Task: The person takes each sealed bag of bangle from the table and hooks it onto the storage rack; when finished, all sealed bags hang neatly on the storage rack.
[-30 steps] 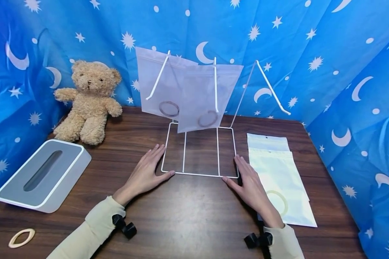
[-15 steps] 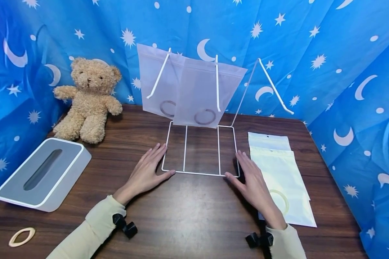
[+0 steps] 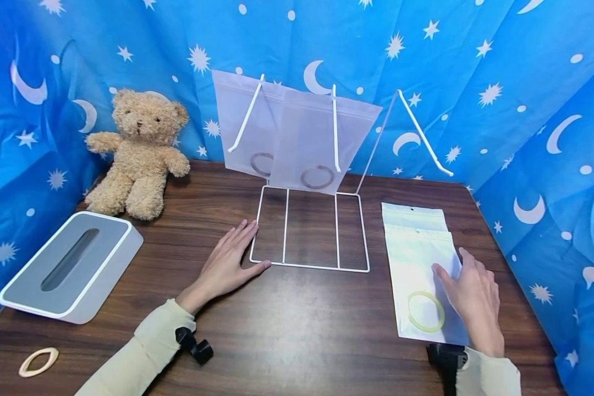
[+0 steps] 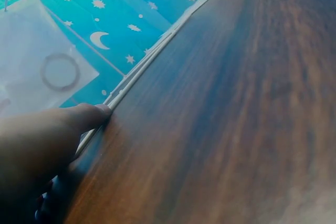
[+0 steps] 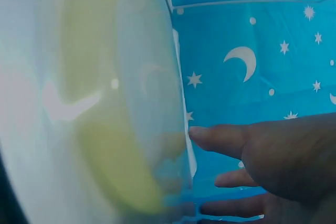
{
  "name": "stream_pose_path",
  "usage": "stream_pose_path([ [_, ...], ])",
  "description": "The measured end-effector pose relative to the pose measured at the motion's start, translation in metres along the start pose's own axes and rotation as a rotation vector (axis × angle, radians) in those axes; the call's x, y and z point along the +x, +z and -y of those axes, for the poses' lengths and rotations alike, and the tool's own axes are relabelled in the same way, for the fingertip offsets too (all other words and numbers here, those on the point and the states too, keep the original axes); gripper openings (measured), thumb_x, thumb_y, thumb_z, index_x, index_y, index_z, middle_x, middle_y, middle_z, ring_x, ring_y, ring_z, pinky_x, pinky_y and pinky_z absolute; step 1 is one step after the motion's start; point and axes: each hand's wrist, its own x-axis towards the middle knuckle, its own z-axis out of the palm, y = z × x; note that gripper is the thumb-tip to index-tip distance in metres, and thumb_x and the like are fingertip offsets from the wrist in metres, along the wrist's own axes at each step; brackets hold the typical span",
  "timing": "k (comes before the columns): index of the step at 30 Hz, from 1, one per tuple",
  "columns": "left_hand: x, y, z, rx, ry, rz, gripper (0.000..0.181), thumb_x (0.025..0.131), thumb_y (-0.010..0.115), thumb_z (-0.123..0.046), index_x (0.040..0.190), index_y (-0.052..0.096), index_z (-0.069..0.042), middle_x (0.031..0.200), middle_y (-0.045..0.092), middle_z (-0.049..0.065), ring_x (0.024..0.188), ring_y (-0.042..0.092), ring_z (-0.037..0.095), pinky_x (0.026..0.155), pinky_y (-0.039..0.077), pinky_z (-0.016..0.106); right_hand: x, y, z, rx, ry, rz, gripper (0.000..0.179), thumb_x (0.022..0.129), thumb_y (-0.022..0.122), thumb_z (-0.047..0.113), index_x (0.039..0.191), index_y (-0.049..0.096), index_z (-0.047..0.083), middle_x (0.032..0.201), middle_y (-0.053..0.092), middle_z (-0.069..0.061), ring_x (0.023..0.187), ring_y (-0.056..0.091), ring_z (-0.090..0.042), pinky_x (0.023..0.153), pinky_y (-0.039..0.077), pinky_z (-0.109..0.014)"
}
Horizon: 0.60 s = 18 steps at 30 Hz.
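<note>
A white wire rack (image 3: 309,268) stands on the table with three prongs. Two frosted zip bags (image 3: 304,137) hang from its left and middle prongs, each with a dark ring showing through. My left hand (image 3: 227,264) rests at the front left corner of the base, fingers spread along the wire; in the left wrist view the thumb (image 4: 89,115) touches that wire. On the right, two flat bags (image 3: 418,258) lie overlapped, the front one with a yellow ring (image 3: 427,312) inside. My right hand (image 3: 475,297) is over their right edge, thumb and fingers apart, holding nothing.
A teddy bear (image 3: 141,151) sits at the back left behind a grey and white tissue box (image 3: 69,264). A pale oval ring (image 3: 38,362) lies near the front left. A blue star-patterned curtain (image 3: 505,99) borders the table behind and at both sides.
My right hand has left the rack's front right corner and moved right, over the flat bags. The left hand has stayed put. The middle hanging bag has swung and settled.
</note>
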Motion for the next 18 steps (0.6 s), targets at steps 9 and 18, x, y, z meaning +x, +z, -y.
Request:
stream_pose_path([
  [9, 0.0006, -0.001, -0.0011, 0.002, 0.014, -0.005, 0.093, 0.087, 0.06, -0.064, 0.152, 0.033, -0.003, 0.156, 0.032, 0.01, 0.146, 0.021, 0.025, 0.117, 0.016, 0.044, 0.0004, 0.0047, -0.0041, 0.041, 0.001, -0.039, 0.075, 0.094, 0.066, 0.035, 0.146, 0.033, -0.007, 0.137, 0.038, -0.039, 0.117, 0.035, -0.054, 0.097, 0.03, -0.07],
  [18, -0.0005, -0.0021, -0.0011, -0.007, 0.014, -0.01, 0.091, 0.087, 0.063, -0.061, 0.151, 0.034, -0.002, 0.156, 0.032, 0.011, 0.146, 0.022, 0.026, 0.117, 0.015, 0.044, 0.0049, 0.0084, -0.0018, 0.238, -0.066, -0.24, 0.021, 0.089, 0.072, 0.009, 0.105, 0.065, -0.003, 0.111, 0.047, -0.024, 0.106, 0.041, -0.039, 0.086, 0.034, -0.052],
])
